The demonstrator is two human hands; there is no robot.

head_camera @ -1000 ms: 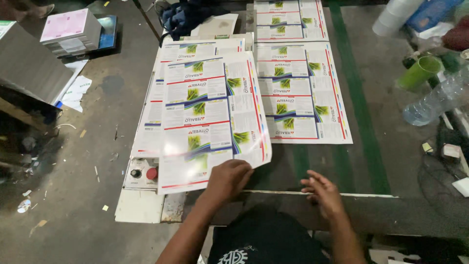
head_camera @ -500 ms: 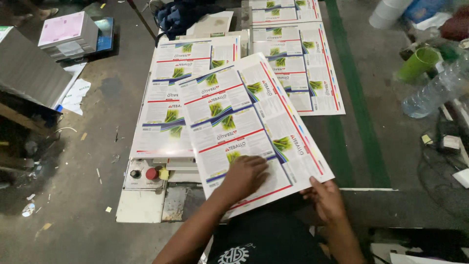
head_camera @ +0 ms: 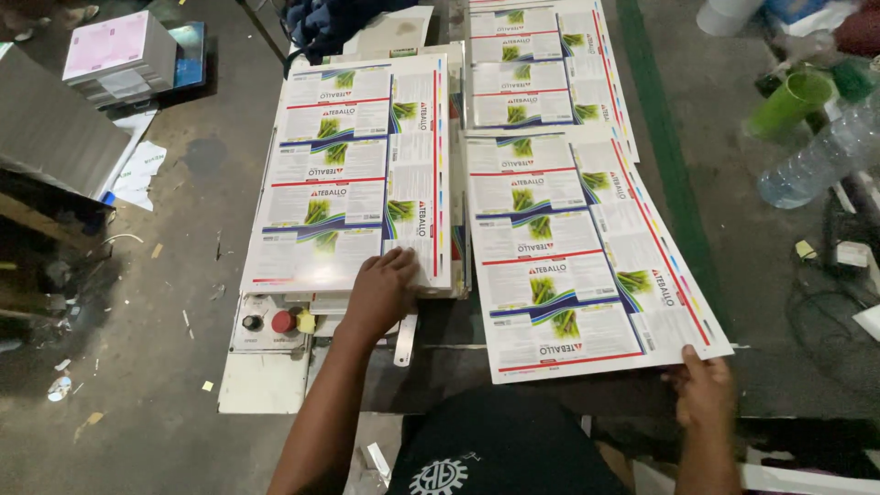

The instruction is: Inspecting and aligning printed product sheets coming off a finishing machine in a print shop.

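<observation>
Glossy printed sheets, white with green, blue and red label panels, cover most of the bench (head_camera: 550, 385). The left hand (head_camera: 380, 295) lies flat, fingers spread, on the near edge of the left stack (head_camera: 353, 174), close to its near right corner; the palm-down press appears meant to keep that pile squared and from sliding, since nothing is pinched between the fingers. The right hand (head_camera: 701, 390) holds the loose sheet (head_camera: 577, 257) at its near right corner, thumb on top; the fingers beneath are hidden, so the grip below the paper cannot be confirmed. That sheet lies skewed, its near edge overhanging the bench toward the person, its far end overlapping the far stack (head_camera: 541, 69). A corner hold suits a large, limp sheet, as it allows steering without creasing the print. The two hands are well apart, each on its own paper. Just beside the left hand, below the stack's near edge, sits a pale control panel (head_camera: 266, 353) with a red button (head_camera: 283, 322) and a black one, clear of the fingers. To the right, off the working area, stand a green cup (head_camera: 788, 103) and a clear plastic bottle (head_camera: 820, 156) lying tilted, both apart from the paper. On the floor (head_camera: 137, 385) to the left rest a pink-topped bundle (head_camera: 119, 55) and scattered scraps.
</observation>
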